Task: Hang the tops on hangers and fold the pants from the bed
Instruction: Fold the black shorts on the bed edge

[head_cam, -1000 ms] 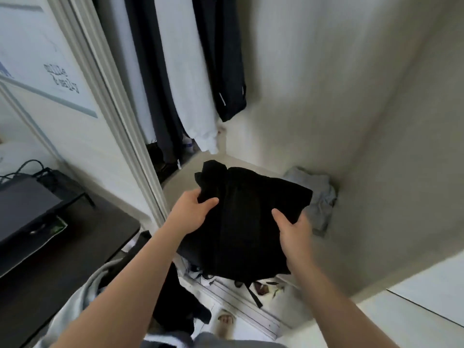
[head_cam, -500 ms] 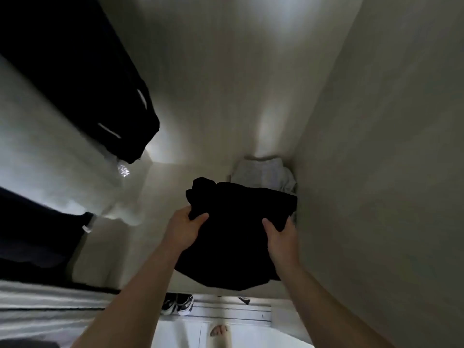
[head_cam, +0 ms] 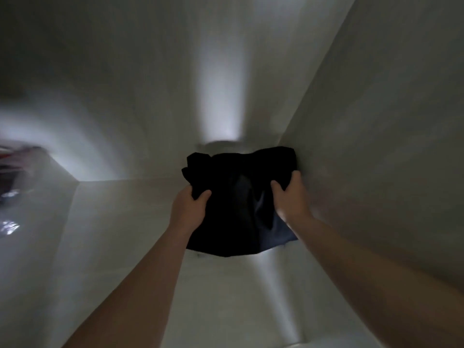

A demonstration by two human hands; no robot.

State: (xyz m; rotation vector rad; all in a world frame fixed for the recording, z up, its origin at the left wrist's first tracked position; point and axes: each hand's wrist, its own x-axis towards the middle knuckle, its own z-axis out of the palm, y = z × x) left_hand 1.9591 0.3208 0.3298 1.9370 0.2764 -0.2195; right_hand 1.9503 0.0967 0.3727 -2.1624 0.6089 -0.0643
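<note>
The left hand [head_cam: 190, 209] and right hand [head_cam: 288, 199] are gripping folded black cloth pants [head_cam: 238, 187], fingers curled around them; an uneven release is probably risking unfolding.

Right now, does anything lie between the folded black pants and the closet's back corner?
Possibly. The left hand and right hand grip the black pants directly. Just behind the pants, against the back wall, a blurred pale grey edge shows, perhaps another garment in that corner. Nothing else visible is in the way.
</note>
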